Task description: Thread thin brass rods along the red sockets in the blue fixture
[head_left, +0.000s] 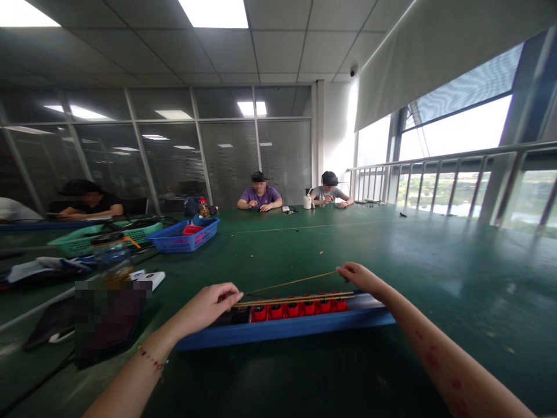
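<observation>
Thin golden rod pinched at right end by right hand, fingertips together, apparently for control of slant. Left hand curled, fingertips close together near rods' left ends; grip cannot be told. Similar rods laid lengthwise over red parts, seemingly kept aligned by long blue tray.

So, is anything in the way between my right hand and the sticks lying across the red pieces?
Nothing visible blocks your right hand from those sticks over the red pieces. Only the thin strand it holds slants away toward your left hand, showing just past them.
</observation>
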A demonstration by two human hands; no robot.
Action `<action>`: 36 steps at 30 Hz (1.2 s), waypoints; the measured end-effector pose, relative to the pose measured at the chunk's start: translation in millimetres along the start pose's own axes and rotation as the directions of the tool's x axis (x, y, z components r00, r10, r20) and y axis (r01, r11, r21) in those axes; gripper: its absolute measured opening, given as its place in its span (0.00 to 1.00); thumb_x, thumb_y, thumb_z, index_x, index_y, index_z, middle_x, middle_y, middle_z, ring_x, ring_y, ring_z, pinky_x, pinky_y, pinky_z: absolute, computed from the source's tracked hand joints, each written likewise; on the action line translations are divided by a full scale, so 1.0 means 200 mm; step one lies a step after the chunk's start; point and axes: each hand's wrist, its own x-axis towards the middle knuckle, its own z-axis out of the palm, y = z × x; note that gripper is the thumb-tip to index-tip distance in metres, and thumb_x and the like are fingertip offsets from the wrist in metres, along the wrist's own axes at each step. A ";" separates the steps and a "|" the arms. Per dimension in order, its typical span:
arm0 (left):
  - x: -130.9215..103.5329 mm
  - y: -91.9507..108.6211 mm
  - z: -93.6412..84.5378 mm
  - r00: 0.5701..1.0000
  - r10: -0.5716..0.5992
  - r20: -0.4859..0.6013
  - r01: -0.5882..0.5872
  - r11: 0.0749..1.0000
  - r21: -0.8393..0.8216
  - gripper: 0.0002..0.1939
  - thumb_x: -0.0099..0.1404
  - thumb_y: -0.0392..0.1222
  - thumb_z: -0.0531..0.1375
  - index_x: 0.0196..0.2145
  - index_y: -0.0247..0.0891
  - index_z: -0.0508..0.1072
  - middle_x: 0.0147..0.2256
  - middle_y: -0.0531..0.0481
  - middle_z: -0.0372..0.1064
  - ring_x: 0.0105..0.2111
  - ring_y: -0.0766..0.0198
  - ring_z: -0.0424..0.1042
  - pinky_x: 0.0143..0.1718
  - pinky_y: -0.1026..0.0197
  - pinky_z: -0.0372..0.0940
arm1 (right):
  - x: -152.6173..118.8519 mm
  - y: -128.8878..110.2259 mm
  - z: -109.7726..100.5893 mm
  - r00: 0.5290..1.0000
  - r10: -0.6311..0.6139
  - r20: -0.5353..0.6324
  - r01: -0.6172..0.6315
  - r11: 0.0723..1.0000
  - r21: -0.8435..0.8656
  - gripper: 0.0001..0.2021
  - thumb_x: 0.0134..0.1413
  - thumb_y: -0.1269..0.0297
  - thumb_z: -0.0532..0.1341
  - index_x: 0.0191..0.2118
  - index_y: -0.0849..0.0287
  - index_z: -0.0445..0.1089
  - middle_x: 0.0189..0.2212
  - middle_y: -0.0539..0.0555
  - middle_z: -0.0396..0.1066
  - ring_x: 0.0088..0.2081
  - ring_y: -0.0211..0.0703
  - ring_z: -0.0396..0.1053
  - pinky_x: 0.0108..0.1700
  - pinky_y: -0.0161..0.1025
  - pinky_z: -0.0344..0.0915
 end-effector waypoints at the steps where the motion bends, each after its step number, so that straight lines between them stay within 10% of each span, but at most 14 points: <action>1: 0.00 0.00 -0.01 1.000 -0.003 0.001 0.003 1.000 0.001 0.22 0.59 0.58 0.45 0.32 0.38 0.68 0.26 0.52 0.67 0.28 0.64 0.66 0.28 0.67 0.56 | 0.01 0.00 0.00 0.999 -0.023 0.030 0.024 0.999 -0.043 0.20 0.48 0.48 0.51 0.26 0.61 0.66 0.21 0.50 0.65 0.24 0.36 0.62 0.26 0.32 0.58; 12: -0.02 -0.01 -0.06 0.996 0.032 0.087 -0.036 0.998 0.044 0.20 0.58 0.55 0.48 0.29 0.38 0.71 0.26 0.53 0.68 0.28 0.65 0.65 0.26 0.68 0.55 | 0.13 0.01 0.07 0.975 -0.003 0.222 0.091 0.916 -0.390 0.08 0.39 0.60 0.60 0.27 0.57 0.74 0.25 0.51 0.73 0.27 0.40 0.67 0.29 0.32 0.61; 36: 0.01 0.00 -0.17 0.968 0.122 -0.220 -0.071 0.971 0.229 0.16 0.57 0.53 0.51 0.31 0.42 0.74 0.33 0.51 0.69 0.32 0.63 0.66 0.34 0.66 0.57 | 0.13 0.05 0.07 0.948 -0.022 0.318 0.111 0.958 -0.264 0.13 0.34 0.57 0.63 0.30 0.58 0.74 0.27 0.51 0.73 0.29 0.42 0.68 0.30 0.32 0.62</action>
